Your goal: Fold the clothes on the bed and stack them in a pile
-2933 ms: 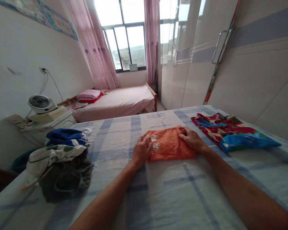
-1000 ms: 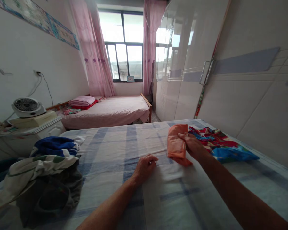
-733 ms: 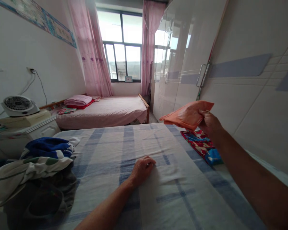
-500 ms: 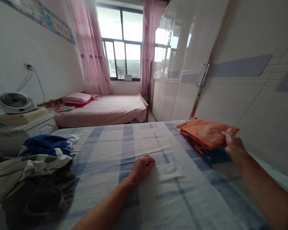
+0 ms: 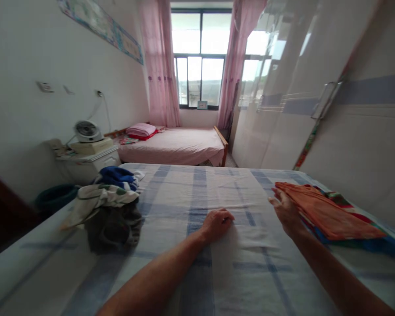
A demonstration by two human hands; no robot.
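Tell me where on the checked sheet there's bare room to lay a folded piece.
Bare sheet stretches between the heap of clothes and the left hand, and again between the left hand and the right hand. It is crowded on the left under the heap, and on the right, where the orange garment lies on the patterned cloth.

No writing, label or number is legible here.

A white fan sits on a box on a cabinet. Past it is a pink bed with a folded cloth on it. Pink curtains hang on both sides of the window. A shiny closet stands on the right.
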